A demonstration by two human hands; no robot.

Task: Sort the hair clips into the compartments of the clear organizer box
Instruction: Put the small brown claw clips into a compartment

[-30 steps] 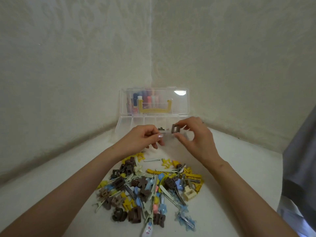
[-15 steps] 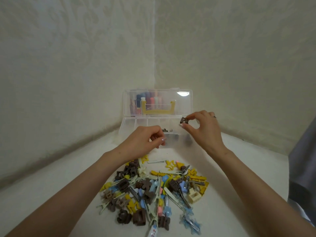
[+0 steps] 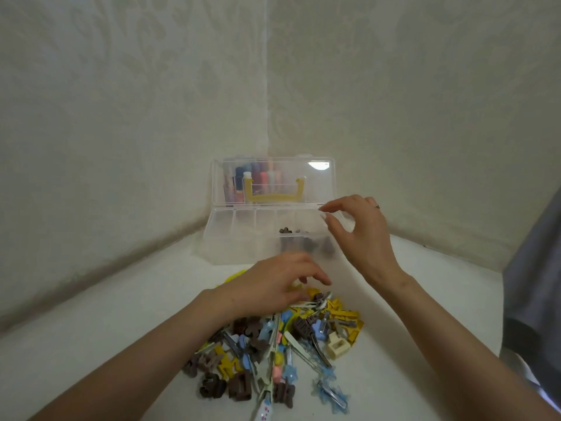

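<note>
The clear organizer box stands in the wall corner with its lid raised. Several brown clips lie in its right-hand compartments; the left ones look bare. A mixed pile of hair clips, brown, yellow, blue and cream, lies on the white surface in front of the box. My left hand is blurred and rests on the far edge of the pile, fingers loosely bent over yellow clips. My right hand hovers over the box's right end with fingers spread and nothing in them.
Coloured bottles and a yellow handle show through the raised lid. A cream block-shaped clip sits at the pile's right. Grey fabric fills the right edge. Walls close in behind and to the left of the box.
My right hand carried a brown clip to the box's right end and let it go; its fingers are now spread. My left hand dropped from the box front down onto the pile.
</note>
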